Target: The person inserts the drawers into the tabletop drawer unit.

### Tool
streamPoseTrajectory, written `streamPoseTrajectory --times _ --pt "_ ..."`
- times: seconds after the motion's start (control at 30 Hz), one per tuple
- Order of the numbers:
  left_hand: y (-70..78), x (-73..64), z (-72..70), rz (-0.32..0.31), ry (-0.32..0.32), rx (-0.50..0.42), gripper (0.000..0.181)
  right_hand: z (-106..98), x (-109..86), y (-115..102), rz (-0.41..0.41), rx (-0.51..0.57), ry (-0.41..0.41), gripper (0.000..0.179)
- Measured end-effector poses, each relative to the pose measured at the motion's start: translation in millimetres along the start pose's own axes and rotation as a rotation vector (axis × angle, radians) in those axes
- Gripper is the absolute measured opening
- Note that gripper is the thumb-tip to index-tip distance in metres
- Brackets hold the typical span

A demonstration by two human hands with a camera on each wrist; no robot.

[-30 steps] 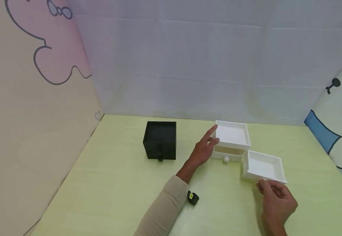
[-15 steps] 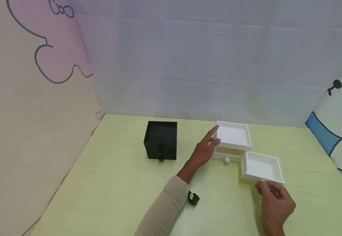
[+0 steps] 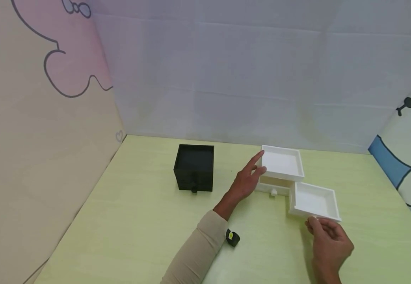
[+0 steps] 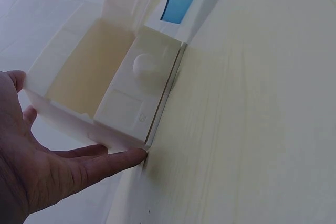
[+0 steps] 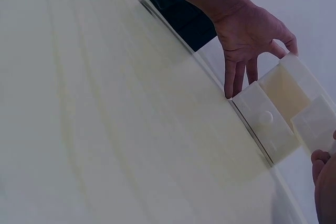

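A white two-tier drawer cabinet (image 3: 281, 163) stands at the back right, its upper slot gaping above a lower drawer with a round knob (image 3: 274, 192). My left hand (image 3: 244, 181) lies along the cabinet's left side, fingers spread and extended. In the left wrist view its fingertips (image 4: 137, 154) touch near the bottom corner. The loose white drawer (image 3: 316, 200), with nothing inside, hangs before the cabinet's right front corner. My right hand (image 3: 330, 240) pinches this drawer at its front; the fingers hide the spot they grip.
To the left stands a black drawer box (image 3: 194, 167) with a black knob at its front. A black wrist device (image 3: 232, 238) sits by the left sleeve (image 3: 198, 248). The pale yellow-green table (image 3: 138, 221) meets a white cloth backdrop (image 3: 209, 79) and printed side walls.
My right hand and the loose drawer have shifted slightly left, closer to the cabinet. The left hand keeps its place at the cabinet's side.
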State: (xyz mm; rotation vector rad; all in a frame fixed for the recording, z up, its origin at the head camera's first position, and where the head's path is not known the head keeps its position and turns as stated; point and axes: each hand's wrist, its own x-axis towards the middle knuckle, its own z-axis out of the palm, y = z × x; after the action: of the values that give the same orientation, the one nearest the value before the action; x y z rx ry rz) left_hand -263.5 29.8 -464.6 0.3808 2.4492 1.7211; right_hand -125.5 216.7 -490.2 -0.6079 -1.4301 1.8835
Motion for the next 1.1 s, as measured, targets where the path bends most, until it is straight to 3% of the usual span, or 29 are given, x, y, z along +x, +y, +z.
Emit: streamPoseTrajectory --times 0.57,1.1 --pt "-1.4 1.7 0.2 0.004 0.0 0.0 0.051 7.9 -11.5 0.0 0.021 0.002 -0.08 0.012" --pt "0.6 0.3 -0.8 0.003 0.006 -0.009 0.051 15.7 -23.7 4.5 -0.04 0.012 -0.214 0.015"
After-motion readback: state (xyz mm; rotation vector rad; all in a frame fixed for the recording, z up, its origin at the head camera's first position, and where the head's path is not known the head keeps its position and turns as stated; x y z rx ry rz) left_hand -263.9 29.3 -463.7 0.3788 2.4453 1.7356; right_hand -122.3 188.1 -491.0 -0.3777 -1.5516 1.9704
